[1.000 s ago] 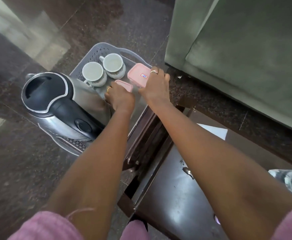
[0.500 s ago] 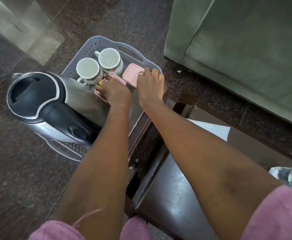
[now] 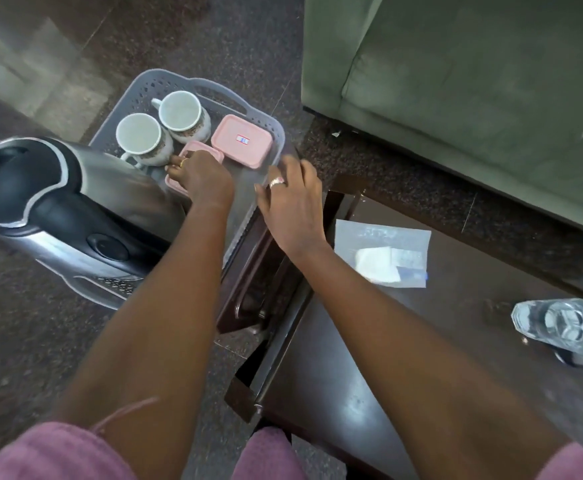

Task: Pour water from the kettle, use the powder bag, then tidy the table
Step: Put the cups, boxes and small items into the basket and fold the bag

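Note:
A grey perforated tray (image 3: 144,88) on the floor holds a steel kettle with a black lid (image 3: 61,209), two white cups (image 3: 137,135) (image 3: 181,110) and two pink lidded boxes. My left hand (image 3: 202,176) grips the smaller pink box (image 3: 207,154) beside the kettle. The larger pink box (image 3: 241,140) lies flat at the tray's right side, free of any hand. My right hand (image 3: 292,202) hovers above the tray's right edge, fingers apart and blurred, holding nothing. A clear powder bag (image 3: 383,252) lies on the dark table.
The dark wooden table (image 3: 369,375) fills the lower right, with a glass of water (image 3: 563,323) near its right edge. A green sofa (image 3: 473,81) stands behind it. The tray rests on a dark stone floor (image 3: 23,341) left of the table.
My right hand has let go of the larger pink box, now flat in the tray, and drawn back towards the table. My left hand stays on the smaller box.

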### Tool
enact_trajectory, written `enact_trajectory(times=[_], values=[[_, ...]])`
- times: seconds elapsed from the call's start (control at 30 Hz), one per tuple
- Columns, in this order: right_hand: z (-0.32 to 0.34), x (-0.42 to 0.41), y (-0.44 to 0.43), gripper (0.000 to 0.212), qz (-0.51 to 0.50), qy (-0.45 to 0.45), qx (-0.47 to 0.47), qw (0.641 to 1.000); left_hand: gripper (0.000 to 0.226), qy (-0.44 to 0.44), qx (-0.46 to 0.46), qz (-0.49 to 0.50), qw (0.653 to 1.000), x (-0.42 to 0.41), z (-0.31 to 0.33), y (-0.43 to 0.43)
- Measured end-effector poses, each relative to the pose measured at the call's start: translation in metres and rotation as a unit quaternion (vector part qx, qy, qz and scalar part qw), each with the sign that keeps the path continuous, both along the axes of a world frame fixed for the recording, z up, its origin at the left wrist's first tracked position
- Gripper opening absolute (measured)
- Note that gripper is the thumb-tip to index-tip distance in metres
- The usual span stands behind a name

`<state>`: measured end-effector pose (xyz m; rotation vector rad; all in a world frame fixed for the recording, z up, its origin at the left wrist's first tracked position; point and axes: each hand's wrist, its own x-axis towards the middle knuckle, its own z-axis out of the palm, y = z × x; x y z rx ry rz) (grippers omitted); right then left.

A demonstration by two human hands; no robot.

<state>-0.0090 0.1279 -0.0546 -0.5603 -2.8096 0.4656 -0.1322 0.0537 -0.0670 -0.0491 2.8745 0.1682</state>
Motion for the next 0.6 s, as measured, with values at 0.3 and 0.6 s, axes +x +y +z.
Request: enact_trajectory(times=[0.3, 0.6], values=[[-0.029, 0.129, 0.029, 0.024, -0.124, -0.009, -0.032, 0.992, 0.047, 0.052, 0.041, 0.017, 0.998, 0.046, 0.021, 0.012], [-0.042, 0.258, 0.064, 0.021, -0.306, -0.063, -0.064, 0.948, 0.059, 0.161, 0.223, -0.064, 0.959, 0.232, 0.014, 0.097]])
